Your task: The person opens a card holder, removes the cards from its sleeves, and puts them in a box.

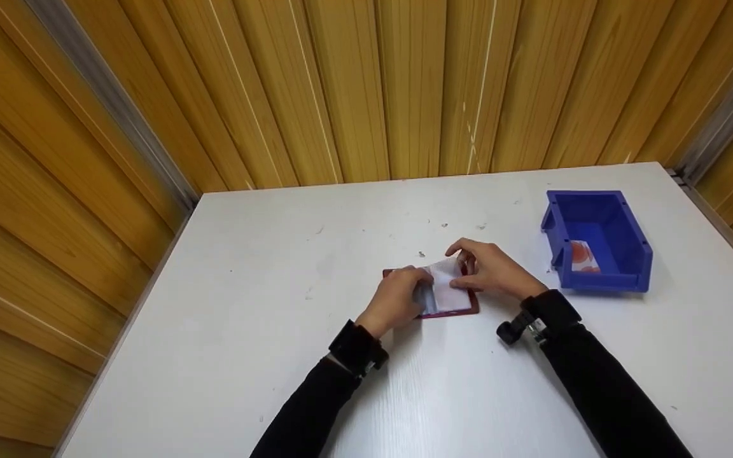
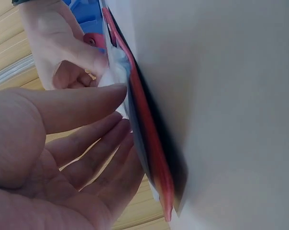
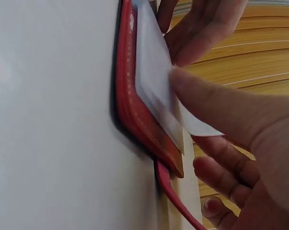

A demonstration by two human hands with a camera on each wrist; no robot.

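A red leather card wallet (image 1: 474,304) lies spread on the white table, with pale, partly see-through sleeves (image 1: 451,296) inside it. In the right wrist view, a red strap (image 3: 175,199) sticks out from under its edge. My left hand (image 1: 398,298) holds the wallet's left part, its thumb (image 2: 99,103) resting on the sleeves and its fingertips beside it. My right hand (image 1: 488,270) pinches a whitish sleeve (image 3: 156,72) between thumb and fingers, and that sleeve's edge is raised off the wallet. What the sleeves hold cannot be made out.
To the right of the hands stands a blue plastic bin (image 1: 608,280), a card with red-orange print (image 1: 583,256) showing in it. The white table (image 1: 265,273) meets yellow wood-patterned panels (image 1: 341,95) at the back and left. Each wrist wears a black camera strap.
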